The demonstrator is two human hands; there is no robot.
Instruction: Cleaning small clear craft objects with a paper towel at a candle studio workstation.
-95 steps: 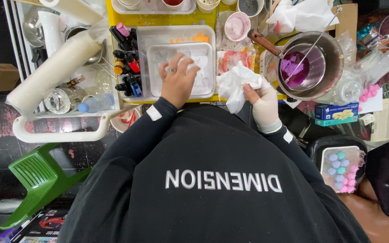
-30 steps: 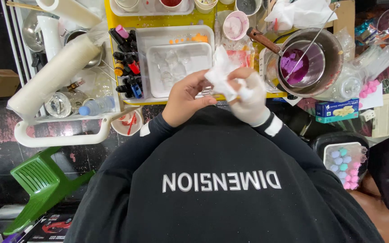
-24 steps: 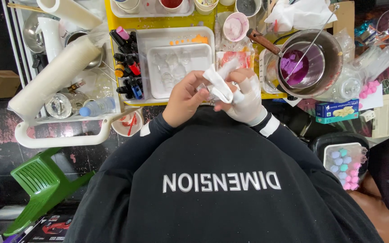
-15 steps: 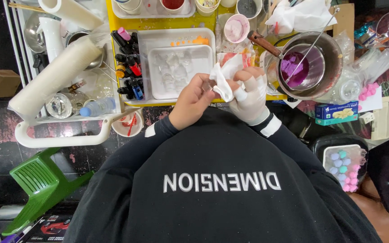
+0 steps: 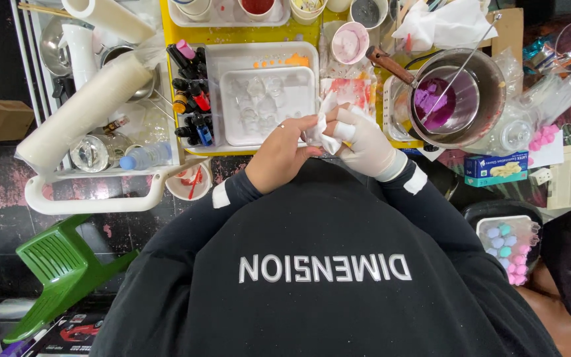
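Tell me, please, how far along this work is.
Done: purple mix sits in the pot. In hand: the bare hand and gloved hand work a white tissue over the gloved fingers. Left: the clear mould in the white tray looks uncoloured, so probably unfilled.

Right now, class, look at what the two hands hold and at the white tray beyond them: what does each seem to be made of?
The crumpled white wad between the left hand and right hand looks like soft, matt tissue or cloth: it creases. The right hand's white glove seems thin rubber, smooth and tight. The white tray looks like glossy moulded plastic.
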